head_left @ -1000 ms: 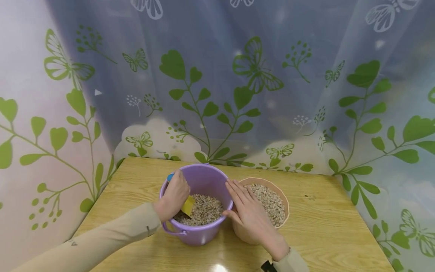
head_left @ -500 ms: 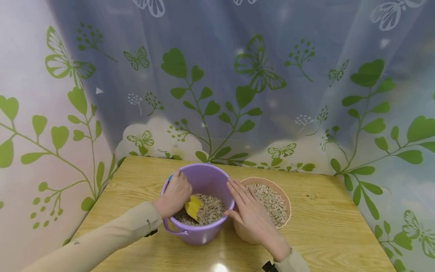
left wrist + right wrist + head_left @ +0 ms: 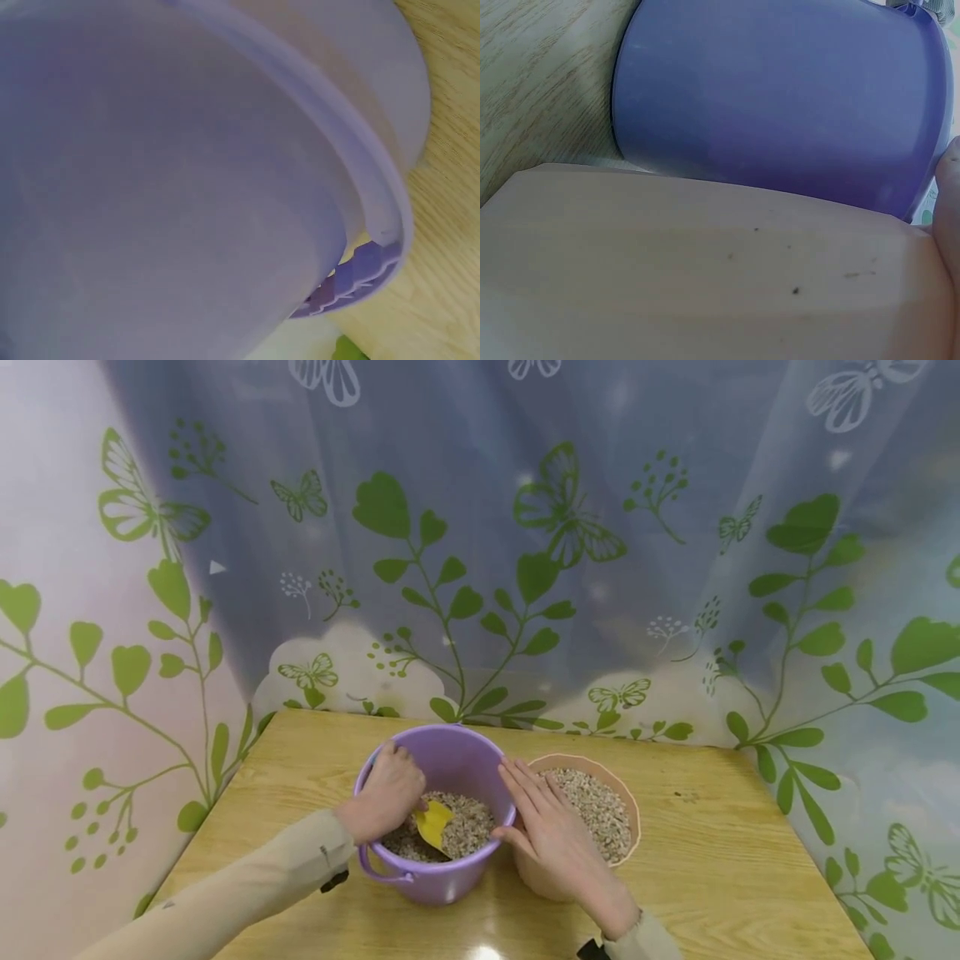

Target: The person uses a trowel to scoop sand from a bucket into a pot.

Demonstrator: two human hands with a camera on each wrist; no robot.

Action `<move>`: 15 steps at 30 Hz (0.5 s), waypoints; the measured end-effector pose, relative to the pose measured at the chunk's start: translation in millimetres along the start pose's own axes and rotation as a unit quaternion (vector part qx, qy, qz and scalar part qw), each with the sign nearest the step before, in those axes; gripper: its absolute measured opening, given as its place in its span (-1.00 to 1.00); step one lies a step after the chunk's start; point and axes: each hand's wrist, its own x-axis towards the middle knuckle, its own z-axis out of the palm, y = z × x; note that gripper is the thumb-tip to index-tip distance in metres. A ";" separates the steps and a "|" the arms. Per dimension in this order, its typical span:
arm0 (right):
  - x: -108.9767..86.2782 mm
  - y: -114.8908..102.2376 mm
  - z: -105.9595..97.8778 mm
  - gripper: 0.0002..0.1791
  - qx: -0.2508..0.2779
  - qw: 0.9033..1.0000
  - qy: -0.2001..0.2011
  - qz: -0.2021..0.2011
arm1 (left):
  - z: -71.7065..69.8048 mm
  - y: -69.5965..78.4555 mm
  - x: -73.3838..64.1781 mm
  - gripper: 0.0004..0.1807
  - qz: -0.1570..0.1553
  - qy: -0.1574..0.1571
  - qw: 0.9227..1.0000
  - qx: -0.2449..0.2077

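My left hand (image 3: pixel 390 789) reaches over the left side of a purple bucket (image 3: pixel 457 760), gripping a toy shovel (image 3: pixel 432 823) by its handle, which the fingers hide. Its yellow blade lies in the coarse tan gravel (image 3: pixel 471 827) at the bucket's bottom. Fingers extended, my right hand (image 3: pixel 551 835) lies flat over the near-left rim of a peach pot (image 3: pixel 634 814), fingertips and thumb at the bucket's right rim. More gravel (image 3: pixel 596 806) fills the pot. The right wrist view has my thumb (image 3: pixel 949 195) at the edge, where pot and bucket stand side by side.
Both containers stand on a wooden table (image 3: pixel 720 852). A curtain (image 3: pixel 480 527) printed with leaves and butterflies hangs behind and around it. The bucket's carrying handle (image 3: pixel 352 135) hangs down outside its left wall, close in the left wrist view.
The shovel's yellow blade has moved right and toward me through the bucket's gravel, with more of it showing. My left hand has shifted slightly right. My right hand stays in place.
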 end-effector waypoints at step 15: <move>-0.4 -0.7 2.4 -0.10 0.003 1.000 -0.003 0.003 | 1.2 -2.5 -0.3 -0.40 -0.013 0.025 0.995 -0.100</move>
